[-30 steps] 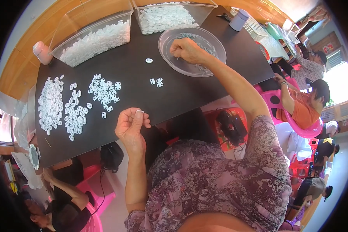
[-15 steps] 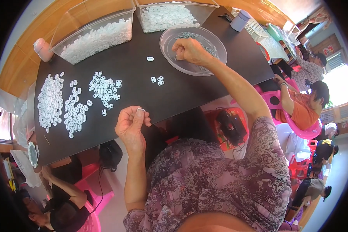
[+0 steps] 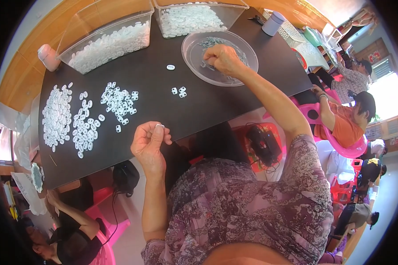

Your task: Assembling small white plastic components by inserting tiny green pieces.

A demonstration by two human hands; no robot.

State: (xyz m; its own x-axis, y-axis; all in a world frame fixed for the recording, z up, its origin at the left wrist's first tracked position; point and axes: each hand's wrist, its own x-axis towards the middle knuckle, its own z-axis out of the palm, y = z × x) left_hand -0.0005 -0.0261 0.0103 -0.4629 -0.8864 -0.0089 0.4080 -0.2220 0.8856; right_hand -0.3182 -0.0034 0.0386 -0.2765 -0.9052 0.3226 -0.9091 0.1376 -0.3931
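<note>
My left hand (image 3: 150, 143) is raised at the table's near edge, thumb and fingers pinched on a small white plastic piece (image 3: 159, 126). Over the round transparent tray (image 3: 191, 70) is my right hand (image 3: 223, 59), its fingertips pressed together low inside the rim. Whatever those fingertips hold is too small to make out. Thin greyish pins (image 3: 212, 41) lie scattered in the tray. Left of it, a single white oval piece (image 3: 170, 67) rests on the dark table, with a few small square white pieces (image 3: 182, 94) nearer to me.
Piles of white oval pieces (image 3: 57, 117) and square pieces (image 3: 118, 100) spread across the table's left half. Two transparent bins (image 3: 106, 55) of white parts stand along the back. A pink bottle (image 3: 48, 57) and lavender cup (image 3: 274, 24) stand at the corners. Other people sit on both sides.
My right hand has shifted slightly right and down within the tray, uncovering more of the pins. The left hand keeps its pinch on the white piece, almost unmoved.
</note>
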